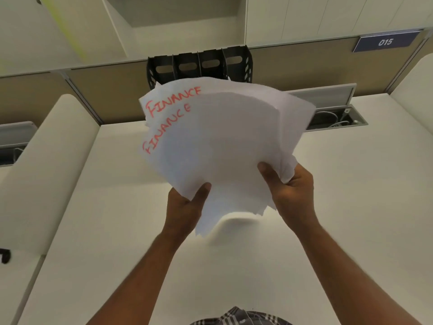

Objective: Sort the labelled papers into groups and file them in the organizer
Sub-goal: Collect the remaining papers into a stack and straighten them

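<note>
A fanned stack of white papers (222, 141) is held up above the white desk (351, 219). Two of the top sheets show the word FINANCE in red marker at their upper left. My left hand (187, 205) grips the stack's lower left edge, thumb on top. My right hand (290, 186) grips its lower right edge, thumb on top as well. Behind the papers a black organizer (199, 64) with several upright slots stands against the partition; its lower part is hidden by the sheets, and no papers show in its visible upper part.
An open cable hatch (337, 118) with wires lies in the desk at the back right. A blue sign reading 015 (385, 42) hangs on the beige partition. A rounded white divider (46, 160) borders the desk on the left.
</note>
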